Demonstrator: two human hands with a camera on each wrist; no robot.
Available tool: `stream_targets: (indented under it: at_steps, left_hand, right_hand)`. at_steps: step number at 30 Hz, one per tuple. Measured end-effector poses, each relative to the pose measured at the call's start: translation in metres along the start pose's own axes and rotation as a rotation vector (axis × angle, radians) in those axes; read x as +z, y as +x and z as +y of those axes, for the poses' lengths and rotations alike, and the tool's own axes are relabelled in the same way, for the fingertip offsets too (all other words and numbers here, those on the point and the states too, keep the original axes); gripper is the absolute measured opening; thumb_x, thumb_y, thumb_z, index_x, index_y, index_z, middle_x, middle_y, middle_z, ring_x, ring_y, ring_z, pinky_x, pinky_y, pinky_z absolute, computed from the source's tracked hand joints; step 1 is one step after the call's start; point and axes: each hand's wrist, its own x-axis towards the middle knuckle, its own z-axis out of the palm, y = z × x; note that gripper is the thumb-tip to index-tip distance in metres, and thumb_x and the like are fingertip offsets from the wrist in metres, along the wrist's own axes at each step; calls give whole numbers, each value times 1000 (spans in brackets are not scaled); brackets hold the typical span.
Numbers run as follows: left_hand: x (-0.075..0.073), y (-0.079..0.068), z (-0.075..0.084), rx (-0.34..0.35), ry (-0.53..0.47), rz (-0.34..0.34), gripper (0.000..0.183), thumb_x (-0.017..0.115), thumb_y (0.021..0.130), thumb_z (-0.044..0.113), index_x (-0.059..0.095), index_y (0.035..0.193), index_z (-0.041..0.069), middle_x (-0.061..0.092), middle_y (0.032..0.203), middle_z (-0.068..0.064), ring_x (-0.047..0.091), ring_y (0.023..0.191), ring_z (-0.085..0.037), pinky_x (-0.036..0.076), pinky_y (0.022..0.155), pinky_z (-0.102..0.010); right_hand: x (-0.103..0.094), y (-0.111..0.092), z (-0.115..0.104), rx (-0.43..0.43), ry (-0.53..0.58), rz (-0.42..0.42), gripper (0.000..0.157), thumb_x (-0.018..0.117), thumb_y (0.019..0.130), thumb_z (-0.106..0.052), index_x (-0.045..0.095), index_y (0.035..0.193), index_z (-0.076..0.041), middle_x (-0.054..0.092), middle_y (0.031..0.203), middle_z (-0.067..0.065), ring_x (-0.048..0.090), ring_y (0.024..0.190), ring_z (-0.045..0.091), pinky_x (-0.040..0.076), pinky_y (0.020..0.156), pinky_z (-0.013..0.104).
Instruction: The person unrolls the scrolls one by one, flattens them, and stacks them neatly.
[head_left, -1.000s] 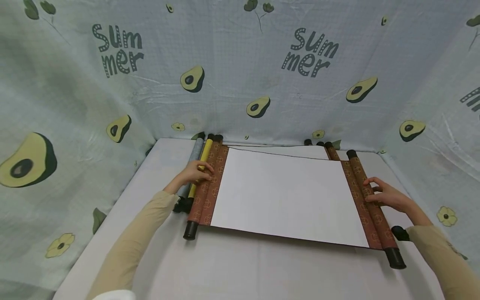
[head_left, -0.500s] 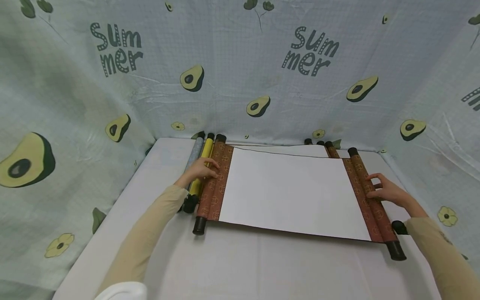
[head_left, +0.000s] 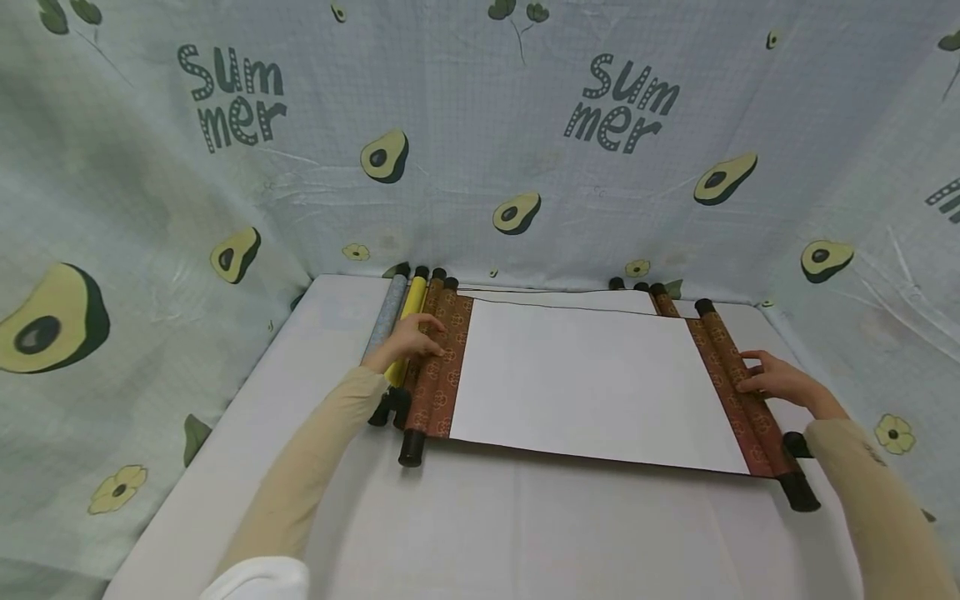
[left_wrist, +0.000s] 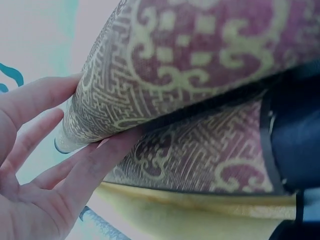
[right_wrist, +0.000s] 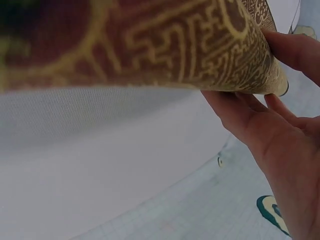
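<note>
A partly unrolled scroll lies across the middle of the head view, its blank white sheet point(head_left: 600, 383) between two brown patterned rolls with black ends. My left hand point(head_left: 408, 340) grips the left roll point(head_left: 427, 392), thumb and fingers on opposite sides in the left wrist view. On the other side, my right hand point(head_left: 783, 383) holds the right roll point(head_left: 742, 392), its fingers under the patterned surface point(right_wrist: 220, 55) in the right wrist view. Close beside the left roll, and partly hidden by it, lies another brown patterned roll point(left_wrist: 200, 155).
A yellow roll point(head_left: 413, 300) and a grey roll point(head_left: 387, 308) lie farther left on the white table point(head_left: 525, 533). Behind the right side shows another brown roll end point(head_left: 664, 303). Avocado-print cloth point(head_left: 450, 108) hangs along the back and sides.
My left hand has moved right with the scroll's left roll, uncovering more of the brown roll beside it. The scroll's near edge has shifted slightly toward the back; my right hand keeps its hold.
</note>
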Motion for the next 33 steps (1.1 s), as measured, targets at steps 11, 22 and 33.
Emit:
stream_targets:
  at_steps: [11,22,33]
  left_hand:
    - [11,42,-38,137,136,96,44,80,63,16,62,103,10,54,119,-14,54,79,-23,48,61,-34]
    - [27,-10,7,150,593,130,45,74,72,19,58,113,6,63,106,-15,61,77,-28,44,54,-26]
    - [46,-23,2,348,1000,141,24,57,84,4,69,102,15,59,108,-14,47,105,-35,49,73,-47]
  right_hand:
    - [2,5,8,3,14,-33,78,53,85,-12,0,131,21,20,125,47,34,111,54,39,87,56]
    - [9,4,5,-23,-81,-15,69,50,86,-12,10,129,25,24,123,48,38,110,55,42,85,53]
    - [26,-1,13,-177,-366,249,45,56,81,-8,41,116,17,49,103,39,54,86,46,49,64,43]
